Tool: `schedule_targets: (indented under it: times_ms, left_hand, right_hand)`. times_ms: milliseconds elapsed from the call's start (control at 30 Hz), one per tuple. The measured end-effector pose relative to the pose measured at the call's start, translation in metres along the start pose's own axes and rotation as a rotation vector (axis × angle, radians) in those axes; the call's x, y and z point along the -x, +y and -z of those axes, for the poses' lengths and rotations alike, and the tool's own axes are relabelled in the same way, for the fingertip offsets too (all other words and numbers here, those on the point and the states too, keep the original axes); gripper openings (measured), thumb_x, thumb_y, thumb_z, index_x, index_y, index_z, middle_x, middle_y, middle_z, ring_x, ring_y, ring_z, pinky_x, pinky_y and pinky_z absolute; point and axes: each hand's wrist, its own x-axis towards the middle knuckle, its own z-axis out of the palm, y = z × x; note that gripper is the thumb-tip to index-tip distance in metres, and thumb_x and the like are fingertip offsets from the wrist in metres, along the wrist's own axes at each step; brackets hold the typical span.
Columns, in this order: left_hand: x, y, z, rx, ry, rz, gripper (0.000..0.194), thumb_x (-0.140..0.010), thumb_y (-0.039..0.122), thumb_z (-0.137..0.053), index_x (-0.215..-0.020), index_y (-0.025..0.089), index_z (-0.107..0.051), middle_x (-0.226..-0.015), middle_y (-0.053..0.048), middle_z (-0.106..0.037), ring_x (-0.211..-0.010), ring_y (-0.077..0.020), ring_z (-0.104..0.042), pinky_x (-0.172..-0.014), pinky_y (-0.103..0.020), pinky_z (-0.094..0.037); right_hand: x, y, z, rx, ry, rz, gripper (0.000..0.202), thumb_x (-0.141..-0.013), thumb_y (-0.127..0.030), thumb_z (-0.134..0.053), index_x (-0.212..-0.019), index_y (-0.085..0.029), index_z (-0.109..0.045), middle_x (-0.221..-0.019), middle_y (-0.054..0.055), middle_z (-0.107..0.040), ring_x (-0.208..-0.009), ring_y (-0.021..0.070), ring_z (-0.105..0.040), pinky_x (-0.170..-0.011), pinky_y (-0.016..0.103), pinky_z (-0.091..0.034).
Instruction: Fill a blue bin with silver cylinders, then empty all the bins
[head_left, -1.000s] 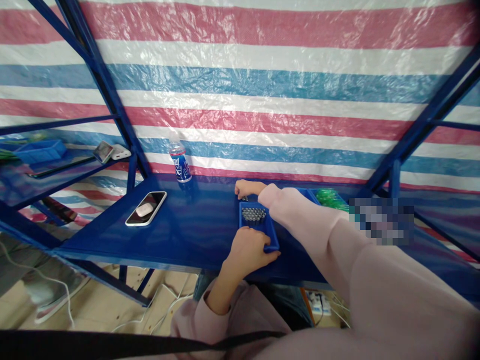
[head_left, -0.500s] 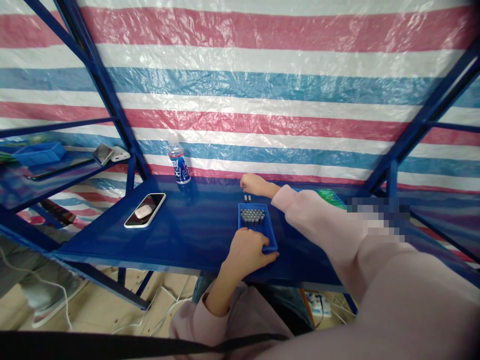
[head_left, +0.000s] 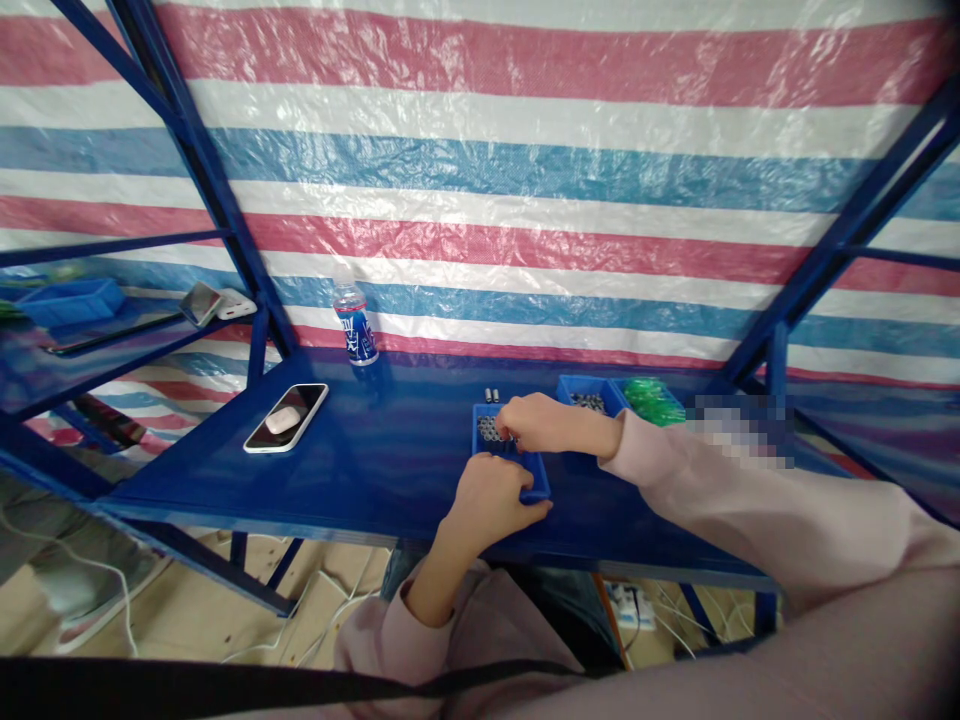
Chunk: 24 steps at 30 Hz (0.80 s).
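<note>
A small blue tray (head_left: 541,478) stands on the blue table with several grey metal cylinders (head_left: 490,430) grouped at its far end. My left hand (head_left: 495,500) is wrapped over the tray's near left part, thumb along the near side. Over the far right part of the tray, my right hand (head_left: 532,422) reaches down with its fingers pinched among the cylinders; what they hold, if anything, is hidden. Two metal cylinders (head_left: 491,396) stand on the table just beyond the tray.
Behind my right forearm are a blue bin of metal parts (head_left: 589,398) and a bin of green pieces (head_left: 651,400). A phone (head_left: 300,410) with a white case on it lies at the left, and a bottle (head_left: 356,325) stands at the back. Blue posts flank the table (head_left: 360,450).
My right hand has come back from beside the two standing cylinders to the tray's cylinders. The bin of metal parts is now uncovered. My left hand stays on the tray.
</note>
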Motion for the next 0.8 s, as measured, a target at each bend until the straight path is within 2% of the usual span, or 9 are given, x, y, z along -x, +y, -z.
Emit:
schedule_targets:
  times_ms: [133, 300, 533, 600, 700, 800]
  left_hand:
    - [0.000, 0.000, 0.001, -0.009, 0.017, -0.010, 0.034, -0.078, 0.051, -0.057, -0.068, 0.021, -0.069, -0.070, -0.004, -0.071, -0.070, -0.0198, -0.065, -0.066, -0.029, -0.040]
    - [0.000, 0.000, 0.001, -0.006, 0.020, -0.007, 0.034, -0.077, 0.051, -0.058, -0.067, 0.021, -0.069, -0.067, -0.004, -0.070, -0.068, -0.0195, -0.064, -0.064, -0.028, -0.039]
    - [0.000, 0.000, 0.000, -0.008, 0.015, -0.002, 0.035, -0.077, 0.052, -0.057, -0.068, 0.021, -0.069, -0.068, -0.004, -0.070, -0.070, -0.0198, -0.065, -0.065, -0.029, -0.039]
    - [0.000, 0.000, 0.000, -0.011, 0.019, -0.006, 0.035, -0.078, 0.052, -0.057, -0.067, 0.021, -0.069, -0.069, -0.004, -0.070, -0.070, -0.0199, -0.065, -0.065, -0.029, -0.039]
    - [0.000, 0.000, 0.000, -0.009, 0.020, -0.019, 0.035, -0.078, 0.052, -0.056, -0.067, 0.021, -0.068, -0.069, -0.004, -0.070, -0.070, -0.0200, -0.065, -0.064, -0.029, -0.039]
    - [0.000, 0.000, 0.001, -0.014, 0.017, -0.020, 0.036, -0.078, 0.053, -0.057, -0.066, 0.020, -0.068, -0.068, -0.004, -0.070, -0.070, -0.0200, -0.065, -0.064, -0.029, -0.039]
  right_hand:
    - [-0.003, -0.001, -0.015, 0.142, 0.046, 0.028, 0.020, -0.076, -0.006, -0.052, -0.088, -0.015, -0.065, -0.080, 0.008, -0.069, -0.080, 0.0212, -0.064, -0.062, 0.027, -0.035]
    - [-0.004, 0.005, -0.024, 0.240, 0.103, 0.069, 0.022, -0.077, -0.009, -0.056, -0.098, -0.013, -0.059, -0.086, 0.010, -0.067, -0.089, 0.0233, -0.061, -0.069, 0.030, -0.035]
    - [-0.004, 0.009, -0.023, 0.237, 0.087, 0.044, 0.019, -0.073, -0.018, -0.068, -0.089, -0.013, -0.061, -0.082, 0.008, -0.066, -0.089, 0.0236, -0.059, -0.070, 0.030, -0.033]
    - [-0.006, 0.012, -0.017, 0.168, 0.086, 0.041, 0.014, -0.072, -0.021, -0.070, -0.082, -0.015, -0.062, -0.080, 0.006, -0.066, -0.085, 0.0215, -0.059, -0.070, 0.030, -0.033]
    - [-0.012, 0.020, 0.002, -0.042, 0.100, 0.049, 0.017, -0.070, -0.029, -0.072, -0.074, -0.016, -0.062, -0.072, 0.001, -0.064, -0.071, 0.0156, -0.058, -0.066, 0.027, -0.033]
    - [-0.023, 0.035, 0.025, -0.250, 0.196, 0.010, 0.020, -0.076, -0.033, -0.068, -0.081, -0.015, -0.062, -0.074, 0.001, -0.064, -0.067, 0.0128, -0.056, -0.058, 0.023, -0.034]
